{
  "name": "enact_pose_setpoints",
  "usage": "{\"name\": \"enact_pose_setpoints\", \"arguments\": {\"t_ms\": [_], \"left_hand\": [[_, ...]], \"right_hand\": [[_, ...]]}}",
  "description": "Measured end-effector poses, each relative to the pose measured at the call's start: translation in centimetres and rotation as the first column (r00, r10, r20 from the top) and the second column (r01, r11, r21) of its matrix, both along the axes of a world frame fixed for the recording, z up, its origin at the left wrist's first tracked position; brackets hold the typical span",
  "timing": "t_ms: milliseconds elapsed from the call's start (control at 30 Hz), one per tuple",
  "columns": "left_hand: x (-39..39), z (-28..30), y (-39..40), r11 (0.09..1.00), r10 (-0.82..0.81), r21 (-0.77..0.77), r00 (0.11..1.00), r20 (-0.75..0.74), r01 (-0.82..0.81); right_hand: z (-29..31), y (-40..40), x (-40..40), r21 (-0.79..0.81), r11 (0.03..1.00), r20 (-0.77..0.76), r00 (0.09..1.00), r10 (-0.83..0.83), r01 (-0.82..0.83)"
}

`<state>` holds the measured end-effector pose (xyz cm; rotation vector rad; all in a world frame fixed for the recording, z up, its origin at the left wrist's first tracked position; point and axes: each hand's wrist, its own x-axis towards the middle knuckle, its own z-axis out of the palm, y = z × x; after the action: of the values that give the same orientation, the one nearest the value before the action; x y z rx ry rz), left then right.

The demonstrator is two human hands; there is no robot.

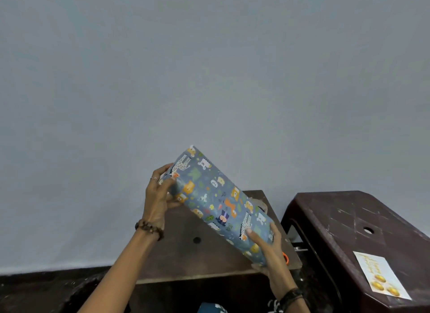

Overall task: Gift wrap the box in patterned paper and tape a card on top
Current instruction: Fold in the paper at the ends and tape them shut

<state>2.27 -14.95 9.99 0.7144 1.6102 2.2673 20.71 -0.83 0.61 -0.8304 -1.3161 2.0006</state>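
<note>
The left hand (160, 196) pinches the upper end fold of the blue animal-patterned wrapped box (218, 203), tilted above the brown wooden stool (176, 250); the right hand (267, 250) clamps its five-o'clock end. Crease folds flat before taping. The white gold-printed card (379, 274) waits at four o'clock on the dark plastic stool (344, 219).

You have one wrapped box (216, 203) and two hands (160, 196) in view. Two brown stools (344, 219) stand before you. One card (381, 275) shows three gold ornaments (379, 278).
</note>
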Motion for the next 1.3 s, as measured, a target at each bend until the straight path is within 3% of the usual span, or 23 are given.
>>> {"name": "enact_pose_setpoints", "arguments": {"t_ms": [267, 433, 533, 700, 800, 867, 967, 1100, 1200, 1300], "left_hand": [[-0.3, -4.6, -1.1, 0.955, -0.143, 0.295, 0.922, 0.359, 0.034], [0.3, -6.8, -0.6, 0.956, -0.225, 0.273, 0.869, 0.44, 0.109], [1.0, -8.3, 0.2, 0.941, -0.228, 0.337, 0.806, 0.547, 0.037], [5.0, -11.8, 2.5, 0.991, -0.084, 0.129, 0.645, 0.76, -0.024], [6.1, -12.8, 3.8, 0.996, -0.032, 0.076, 0.589, 0.807, -0.05], [4.6, -12.4, 3.7, 0.997, -0.021, 0.061, 0.594, 0.804, -0.047], [1.5, -11.1, 3.1, 0.997, -0.064, 0.019, 0.691, 0.72, 0.072], [-1.1, -8.3, 2.6, 0.937, -0.249, -0.07, 0.797, 0.55, 0.342], [-2.4, -6.6, 3.7, 0.843, -0.254, -0.332, 0.858, 0.446, 0.422], [-3.6, -6.6, 4.6, 0.732, -0.198, -0.609, 0.951, 0.238, 0.305]], "right_hand": [[-0.5, 1.4, 0.6, 0.172, 0.978, -0.044, 0.993, -0.114, 0.12], [-0.7, 1.3, 0.0, 0.208, 0.969, -0.071, 0.99, -0.121, 0.133], [-0.8, 0.9, -0.5, 0.198, 0.972, -0.094, 0.99, -0.108, 0.124], [-2.1, -0.6, -1.7, 0.177, 0.977, -0.052, 0.992, -0.114, 0.122], [-2.9, -1.9, -2.1, 0.223, 0.969, 0.001, 0.994, -0.107, 0.104], [-2.7, -1.6, -1.9, 0.178, 0.978, 0.015, 0.993, -0.114, 0.11], [-1.8, -0.2, -1.5, 0.145, 0.984, 0.06, 0.992, -0.109, 0.099], [0.1, 0.2, -2.1, 0.098, 0.989, 0.139, 0.986, 0.096, -0.11], [0.1, -1.1, -3.1, 0.038, 0.971, 0.184, 0.957, 0.225, -0.235], [-1.7, -3.4, -4.0, 0.059, 0.978, 0.21, 0.96, 0.186, -0.203]]}}
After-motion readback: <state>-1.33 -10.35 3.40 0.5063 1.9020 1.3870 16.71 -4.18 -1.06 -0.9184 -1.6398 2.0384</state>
